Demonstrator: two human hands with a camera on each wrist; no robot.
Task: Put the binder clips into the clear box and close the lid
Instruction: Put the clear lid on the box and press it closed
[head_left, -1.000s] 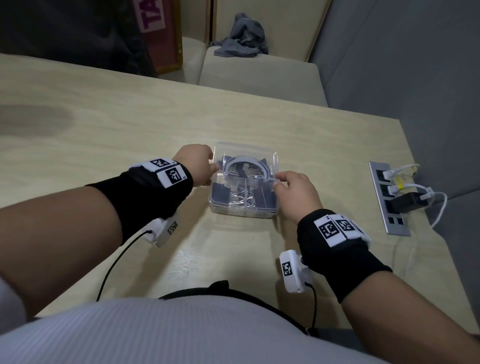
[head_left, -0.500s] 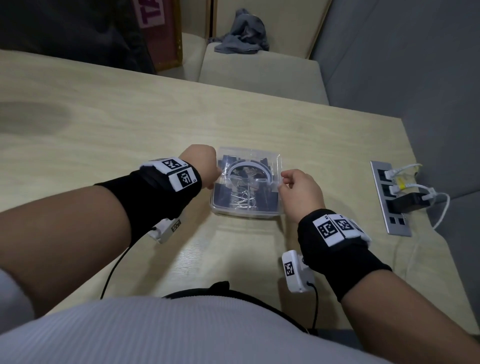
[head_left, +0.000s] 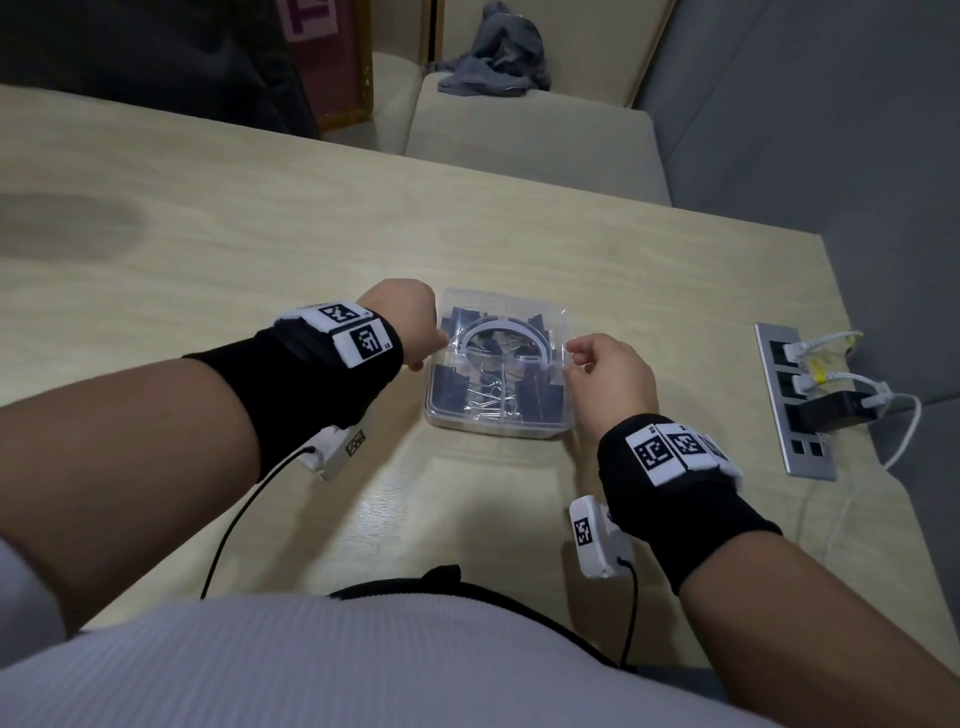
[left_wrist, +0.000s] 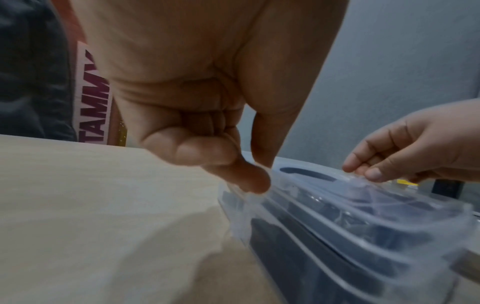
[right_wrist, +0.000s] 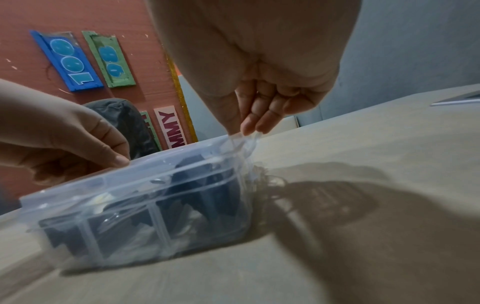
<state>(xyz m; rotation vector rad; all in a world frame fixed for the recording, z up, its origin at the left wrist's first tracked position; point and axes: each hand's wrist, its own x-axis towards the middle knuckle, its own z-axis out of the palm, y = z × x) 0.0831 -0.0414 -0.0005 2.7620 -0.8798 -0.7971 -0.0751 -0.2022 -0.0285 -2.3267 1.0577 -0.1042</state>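
Note:
The clear box (head_left: 496, 423) sits on the table with its lid (head_left: 550, 317) lying flat on top. Black binder clips (head_left: 540, 402) with silver handles fill it, seen through the plastic. My left hand (head_left: 431, 353) is at the box's left side. Its thumb and forefinger pinch the clear side latch (left_wrist: 249, 197), the other fingers curled. My right hand (head_left: 571, 361) is at the right side, and its thumb and fingertips (right_wrist: 250, 127) pinch the right latch (right_wrist: 241, 142). In the wrist views the box (right_wrist: 155, 205) shows its ribbed clear wall.
A metal power strip (head_left: 795, 405) with white plugs and cables is set into the table at the right. A cushioned bench with a grey cloth (head_left: 493, 57) stands beyond the far edge. The table's right edge runs close to the strip.
The lid has come down flat onto the box. Both hands stayed at its sides and shifted a little onto the side latches.

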